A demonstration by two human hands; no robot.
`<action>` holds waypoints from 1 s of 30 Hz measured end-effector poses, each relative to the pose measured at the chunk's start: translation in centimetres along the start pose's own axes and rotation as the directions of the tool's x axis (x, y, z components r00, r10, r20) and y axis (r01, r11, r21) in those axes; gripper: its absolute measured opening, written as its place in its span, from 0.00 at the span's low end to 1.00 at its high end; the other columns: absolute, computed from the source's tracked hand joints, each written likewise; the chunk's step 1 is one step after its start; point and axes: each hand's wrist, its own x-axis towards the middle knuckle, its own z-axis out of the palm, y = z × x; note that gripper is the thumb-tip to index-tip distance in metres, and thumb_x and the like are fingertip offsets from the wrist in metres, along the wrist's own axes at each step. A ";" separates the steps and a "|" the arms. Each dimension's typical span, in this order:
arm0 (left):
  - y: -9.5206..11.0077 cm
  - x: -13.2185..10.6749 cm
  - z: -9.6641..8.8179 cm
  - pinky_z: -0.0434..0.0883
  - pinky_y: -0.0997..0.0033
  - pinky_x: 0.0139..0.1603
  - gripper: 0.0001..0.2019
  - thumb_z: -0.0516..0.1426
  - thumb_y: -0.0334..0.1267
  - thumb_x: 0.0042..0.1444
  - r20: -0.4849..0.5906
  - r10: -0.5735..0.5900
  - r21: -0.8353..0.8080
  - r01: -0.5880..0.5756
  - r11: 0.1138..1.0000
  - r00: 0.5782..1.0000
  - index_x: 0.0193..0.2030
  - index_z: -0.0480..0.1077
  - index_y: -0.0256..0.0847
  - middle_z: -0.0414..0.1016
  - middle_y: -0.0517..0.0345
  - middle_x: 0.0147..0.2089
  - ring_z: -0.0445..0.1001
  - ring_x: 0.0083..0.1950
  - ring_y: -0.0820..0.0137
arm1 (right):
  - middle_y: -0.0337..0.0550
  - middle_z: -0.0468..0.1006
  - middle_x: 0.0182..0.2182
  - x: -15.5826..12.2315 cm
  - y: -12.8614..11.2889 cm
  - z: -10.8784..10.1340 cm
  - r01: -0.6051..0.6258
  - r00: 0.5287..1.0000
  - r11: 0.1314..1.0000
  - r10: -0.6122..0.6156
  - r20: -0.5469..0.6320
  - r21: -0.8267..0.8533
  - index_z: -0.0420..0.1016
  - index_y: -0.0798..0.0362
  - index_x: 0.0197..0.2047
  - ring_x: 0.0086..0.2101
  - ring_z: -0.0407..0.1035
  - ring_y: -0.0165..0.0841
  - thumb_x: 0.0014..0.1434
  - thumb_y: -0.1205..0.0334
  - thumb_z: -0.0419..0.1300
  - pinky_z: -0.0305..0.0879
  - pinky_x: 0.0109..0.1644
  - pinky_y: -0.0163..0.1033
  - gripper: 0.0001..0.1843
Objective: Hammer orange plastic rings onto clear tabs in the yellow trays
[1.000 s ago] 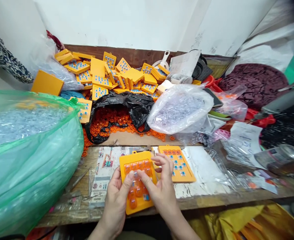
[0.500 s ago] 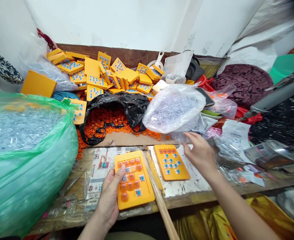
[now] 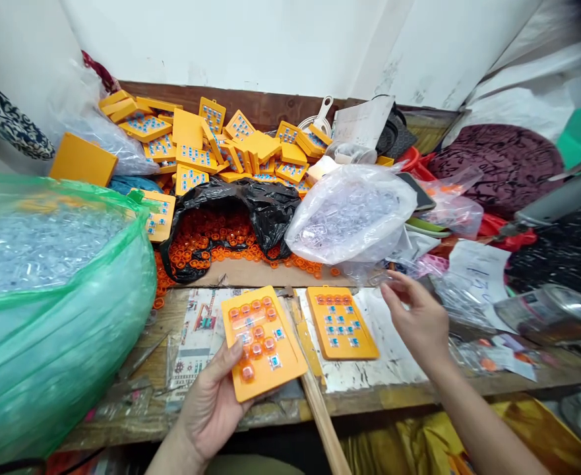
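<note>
My left hand (image 3: pixel 215 386) grips a yellow rectangular panel (image 3: pixel 283 369) by its left edge, thumb on the front face, tilted up off the bench. Orange translucent square caps (image 3: pixel 256 332) sit over many of its small blue switches; a few switches are uncapped. My right hand (image 3: pixel 416 316) is raised over the bench, thumb and index finger slightly apart, with nothing visible between them. Just left of it lies a second yellow panel (image 3: pixel 344 343) with a row of orange caps along its top and bare blue switches below.
A black bag (image 3: pixel 270 208) spills orange rings behind the panels. Clear pieces fill a white bag (image 3: pixel 409 198) and a large green bag (image 3: pixel 87 323). Yellow panels (image 3: pixel 188 128) are heaped at the back. A wooden stick (image 3: pixel 324 415) leans at the bench edge.
My left hand has raised and tilted the held panel slightly. My right hand has drawn away to the right and a little lower, away from the second panel. The view has shifted slightly.
</note>
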 end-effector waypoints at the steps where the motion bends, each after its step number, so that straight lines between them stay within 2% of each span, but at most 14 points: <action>1: -0.1 0.0 -0.1 0.67 0.45 0.60 0.37 0.66 0.34 0.47 0.043 0.002 0.034 -0.004 0.999 0.999 0.64 0.58 0.45 0.76 0.47 0.54 0.71 0.59 0.50 | 0.46 0.77 0.35 -1.4 -1.4 0.3 -0.041 0.999 0.994 0.041 0.005 0.097 0.73 0.50 0.46 0.38 0.74 0.41 0.58 0.50 0.57 0.70 0.44 0.50 0.17; 5: -0.8 -0.2 0.5 0.64 0.46 0.63 0.43 0.69 0.30 0.39 0.188 0.072 0.187 -0.107 0.976 0.980 0.63 0.60 0.45 0.74 0.46 0.56 0.69 0.60 0.48 | 0.43 0.79 0.27 -8.2 -6.8 2.8 -0.245 0.958 0.894 0.165 0.233 0.375 0.74 0.51 0.38 0.27 0.76 0.36 0.53 0.47 0.64 0.74 0.33 0.43 0.17; 6: -1.0 -0.3 0.8 0.64 0.47 0.63 0.43 0.69 0.28 0.37 0.201 0.096 0.220 -0.141 0.965 0.975 0.63 0.61 0.44 0.75 0.45 0.55 0.70 0.59 0.48 | 0.42 0.80 0.28 -9.8 -7.5 3.7 -0.348 0.929 0.798 0.223 0.296 0.491 0.75 0.51 0.37 0.29 0.76 0.36 0.49 0.49 0.68 0.75 0.34 0.41 0.17; 8: -1.2 -0.6 1.4 0.67 0.50 0.61 0.43 0.69 0.26 0.36 0.204 0.148 0.269 -0.200 0.942 0.968 0.62 0.62 0.41 0.77 0.44 0.53 0.72 0.57 0.48 | 0.42 0.80 0.29 -12.4 -8.2 5.2 -0.441 0.892 0.686 0.267 0.364 0.578 0.77 0.51 0.37 0.30 0.75 0.33 0.47 0.53 0.71 0.74 0.36 0.38 0.16; 10: -1.5 -0.9 1.8 0.70 0.54 0.57 0.43 0.69 0.26 0.35 0.184 0.197 0.299 -0.245 0.922 0.963 0.62 0.62 0.40 0.78 0.44 0.51 0.75 0.54 0.49 | 0.41 0.80 0.29 -14.0 -8.2 6.4 -0.431 0.899 0.680 0.264 0.350 0.593 0.78 0.50 0.38 0.30 0.74 0.32 0.48 0.55 0.70 0.73 0.36 0.37 0.14; 13: -1.9 -1.1 2.0 0.74 0.60 0.51 0.42 0.70 0.27 0.36 0.143 0.258 0.334 -0.292 0.896 0.956 0.61 0.61 0.40 0.79 0.44 0.49 0.77 0.49 0.53 | 0.42 0.76 0.33 -14.8 -7.9 6.9 -0.262 0.963 0.798 0.176 0.206 0.543 0.80 0.49 0.35 0.35 0.72 0.33 0.50 0.58 0.69 0.72 0.40 0.37 0.09; 15: -2.1 -1.2 1.9 0.74 0.61 0.50 0.39 0.70 0.29 0.37 0.125 0.299 0.353 -0.324 0.878 0.946 0.59 0.62 0.39 0.79 0.44 0.48 0.78 0.47 0.54 | 0.44 0.73 0.40 -14.6 -8.0 6.8 -0.222 0.972 0.816 0.144 0.183 0.534 0.80 0.48 0.34 0.44 0.71 0.36 0.50 0.59 0.69 0.70 0.46 0.38 0.07; 16: -2.2 -1.2 1.8 0.74 0.61 0.50 0.37 0.70 0.30 0.37 0.118 0.321 0.359 -0.341 0.869 0.940 0.57 0.63 0.38 0.79 0.44 0.48 0.78 0.47 0.55 | 0.45 0.71 0.43 -14.5 -8.1 6.8 -0.260 0.962 0.786 0.164 0.217 0.560 0.79 0.48 0.34 0.47 0.70 0.37 0.50 0.59 0.69 0.69 0.48 0.39 0.07; 18: -2.5 -1.2 1.7 0.74 0.62 0.49 0.33 0.70 0.30 0.38 0.105 0.357 0.366 -0.370 0.854 0.928 0.53 0.65 0.38 0.79 0.44 0.48 0.78 0.47 0.55 | 0.44 0.71 0.46 -14.3 -8.4 6.7 -0.419 0.904 0.664 0.242 0.352 0.619 0.77 0.48 0.36 0.48 0.70 0.37 0.51 0.58 0.69 0.69 0.50 0.40 0.09; 20: -2.7 -1.1 1.7 0.75 0.62 0.49 0.30 0.70 0.31 0.39 0.094 0.384 0.371 -0.391 0.843 0.918 0.50 0.65 0.37 0.79 0.44 0.47 0.79 0.46 0.56 | 0.43 0.74 0.44 -14.3 -8.5 6.9 -0.530 0.845 0.557 0.288 0.450 0.639 0.73 0.48 0.37 0.46 0.73 0.37 0.50 0.56 0.69 0.70 0.50 0.41 0.12; 21: -2.7 -1.0 1.7 0.75 0.62 0.49 0.30 0.70 0.31 0.39 0.092 0.396 0.374 -0.400 0.836 0.914 0.50 0.65 0.37 0.80 0.44 0.47 0.79 0.46 0.56 | 0.42 0.75 0.43 -14.4 -8.4 7.0 -0.546 0.835 0.548 0.290 0.468 0.634 0.71 0.49 0.37 0.45 0.74 0.37 0.50 0.56 0.69 0.70 0.49 0.41 0.14; 26: -2.4 -0.8 1.7 0.76 0.63 0.45 0.31 0.70 0.32 0.36 0.073 0.417 0.379 -0.412 0.829 0.906 0.49 0.65 0.34 0.80 0.44 0.43 0.80 0.43 0.56 | 0.43 0.76 0.46 -14.4 -8.1 7.4 -0.442 0.870 0.707 0.187 0.457 0.552 0.60 0.46 0.38 0.45 0.75 0.36 0.55 0.51 0.65 0.72 0.47 0.42 0.17; 28: -2.0 -0.5 1.5 0.76 0.64 0.45 0.32 0.70 0.31 0.35 0.042 0.410 0.359 -0.397 0.845 0.911 0.49 0.65 0.34 0.81 0.46 0.43 0.80 0.43 0.57 | 0.43 0.78 0.41 -12.7 -8.2 7.1 -0.376 0.853 0.800 0.102 0.512 0.468 0.61 0.47 0.38 0.40 0.77 0.36 0.54 0.48 0.64 0.74 0.42 0.42 0.18; 30: -1.6 -0.2 1.0 0.76 0.65 0.45 0.33 0.70 0.30 0.35 0.013 0.389 0.349 -0.368 0.862 0.921 0.50 0.64 0.34 0.80 0.45 0.44 0.80 0.43 0.58 | 0.44 0.80 0.38 -9.1 -8.3 6.6 -0.264 0.834 0.894 0.023 0.551 0.363 0.66 0.49 0.38 0.35 0.77 0.37 0.50 0.46 0.66 0.75 0.39 0.43 0.20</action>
